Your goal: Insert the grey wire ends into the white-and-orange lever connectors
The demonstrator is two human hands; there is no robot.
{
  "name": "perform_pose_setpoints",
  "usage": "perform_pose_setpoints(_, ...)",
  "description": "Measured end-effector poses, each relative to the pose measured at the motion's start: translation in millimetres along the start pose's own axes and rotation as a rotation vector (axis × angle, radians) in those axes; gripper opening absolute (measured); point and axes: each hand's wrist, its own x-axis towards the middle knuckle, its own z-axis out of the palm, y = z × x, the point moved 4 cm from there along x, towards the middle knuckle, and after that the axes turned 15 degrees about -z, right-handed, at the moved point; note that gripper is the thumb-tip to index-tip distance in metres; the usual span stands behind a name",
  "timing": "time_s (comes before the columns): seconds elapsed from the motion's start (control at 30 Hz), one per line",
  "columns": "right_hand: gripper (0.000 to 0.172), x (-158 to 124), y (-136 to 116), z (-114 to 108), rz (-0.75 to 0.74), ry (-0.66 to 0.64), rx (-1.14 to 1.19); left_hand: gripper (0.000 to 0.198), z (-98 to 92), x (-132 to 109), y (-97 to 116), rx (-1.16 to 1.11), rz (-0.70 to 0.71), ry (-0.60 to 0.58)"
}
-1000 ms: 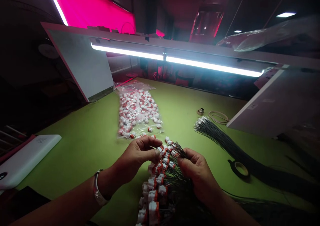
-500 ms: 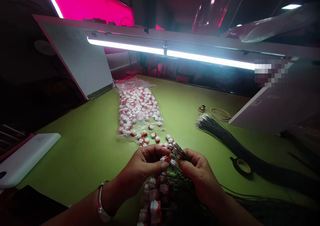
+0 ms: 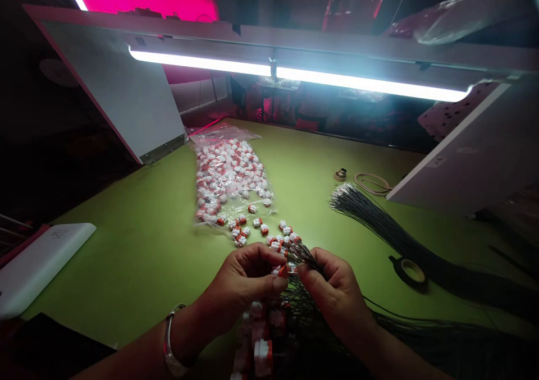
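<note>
Left hand (image 3: 246,276) was pinched, thumb and forefinger together on an orange-and-white connector (image 3: 281,270). Right hand (image 3: 337,282) was closed around a bunch of dark wires (image 3: 301,252), just beside that connector; whether any wire was inside it could not be told. Loose connectors (image 3: 240,234) lay on the green table (image 3: 168,262) between the hands and a clear bag (image 3: 231,169) of more. Rightward lay a thick wire bundle (image 3: 366,214), with a tape roll (image 3: 400,273) beside it.

We count one left hand (image 3: 244,279), one right hand (image 3: 339,290), one bracelet (image 3: 167,339), one black tape roll (image 3: 398,272), two light tubes (image 3: 370,84) above the table (image 3: 138,256), and one bag (image 3: 225,136) of uncountable plugs (image 3: 264,229).
</note>
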Motion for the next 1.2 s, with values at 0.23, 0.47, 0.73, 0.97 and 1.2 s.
perform_pose_setpoints(0.23,0.022,-1,-3,3,-0.022,0.007,-0.057,0.021,0.1,-1,0,0.072,0.061,0.029)
perform_pose_setpoints(0.47,0.019,-2,0,4,-0.029,-0.014,-0.103,0.023,1.8,-4,3,0.13,0.171,0.036)
perform_pose_setpoints(0.73,0.023,-2,5,1,-0.012,-0.028,-0.18,0.025,7.9,-7,10,0.231,0.378,0.015)
perform_pose_setpoints(0.97,0.023,-6,9,6,0.031,-0.004,-0.102,0.019,12.2,-11,11,0.403,0.476,0.038)
perform_pose_setpoints(1.2,0.023,-7,11,8,0.076,-0.037,-0.014,0.021,8.4,-5,9,0.322,0.43,0.035)
